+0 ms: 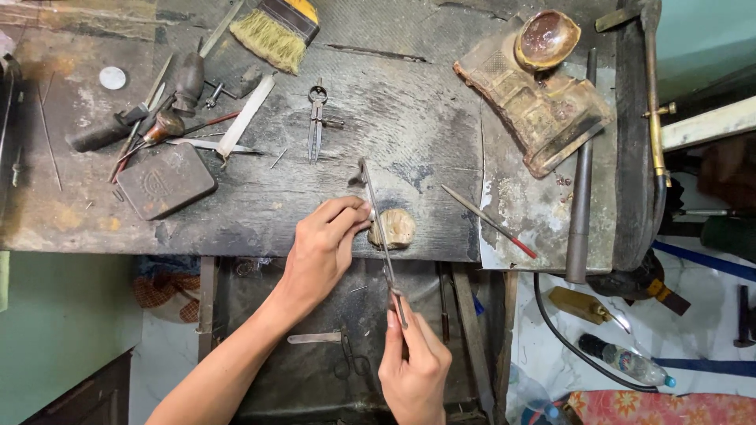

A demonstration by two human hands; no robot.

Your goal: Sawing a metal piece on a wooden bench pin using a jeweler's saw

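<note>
Worn workbench (236, 212), right hand (413, 366) gripping thin file (382, 232), left hand (323, 248) pinching beside it (small piece hidden)

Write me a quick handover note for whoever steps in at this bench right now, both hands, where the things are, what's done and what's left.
Left hand: fingertips pinch a small piece, too small to identify, against the bench peg at the workbench front edge.
Right hand: grips the handle end of a thin file, which runs up across the pinched piece.
Nearby: dividers and brush farther back, flat tin to the left, shears in the tray below.
Done: piece seated, file laid on it.
Left: filing looks under way; progress cannot be judged.
</note>
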